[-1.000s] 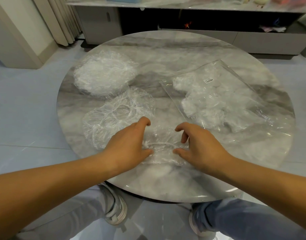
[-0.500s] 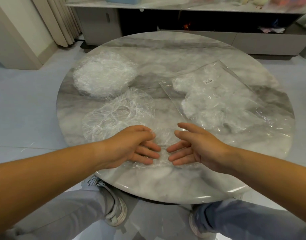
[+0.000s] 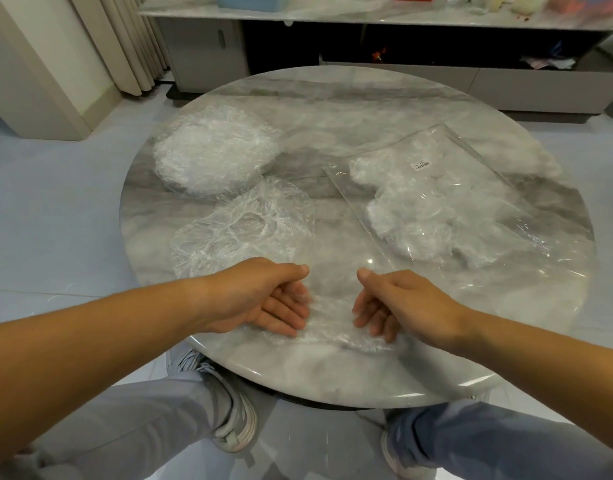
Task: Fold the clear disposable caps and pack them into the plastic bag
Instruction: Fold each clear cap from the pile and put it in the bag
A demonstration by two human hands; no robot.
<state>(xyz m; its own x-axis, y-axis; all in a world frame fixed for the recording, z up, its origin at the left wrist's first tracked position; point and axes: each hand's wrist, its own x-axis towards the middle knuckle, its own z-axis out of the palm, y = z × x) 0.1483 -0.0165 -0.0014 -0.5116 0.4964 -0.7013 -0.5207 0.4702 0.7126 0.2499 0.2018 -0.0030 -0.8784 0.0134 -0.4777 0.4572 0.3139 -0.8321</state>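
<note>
A crumpled clear cap [image 3: 329, 318] lies flat at the near edge of the round marble table [image 3: 350, 95]. My left hand [image 3: 263, 299] and my right hand [image 3: 405, 306] flank it, palms turned inward, thumbs lifted, fingertips resting on its left and right edges. Neither hand pinches it. Another clear cap [image 3: 242, 230] lies spread out just beyond my left hand. A thick stack of caps [image 3: 215, 157] sits at the far left. The clear plastic bag [image 3: 505, 188] with a barcode label lies on the right, with folded caps [image 3: 412, 216] inside.
My knees and grey shoes [image 3: 235, 424] are under the table's near rim. A low grey cabinet [image 3: 367, 46] with items on top stands behind the table. Curtains [image 3: 131, 39] hang at the far left over a pale tiled floor.
Both hands have slid back toward me and turned from claw-like, over the cap, to palms facing each other with fingers laid on its sides. The cap now looks flatter and narrower.
</note>
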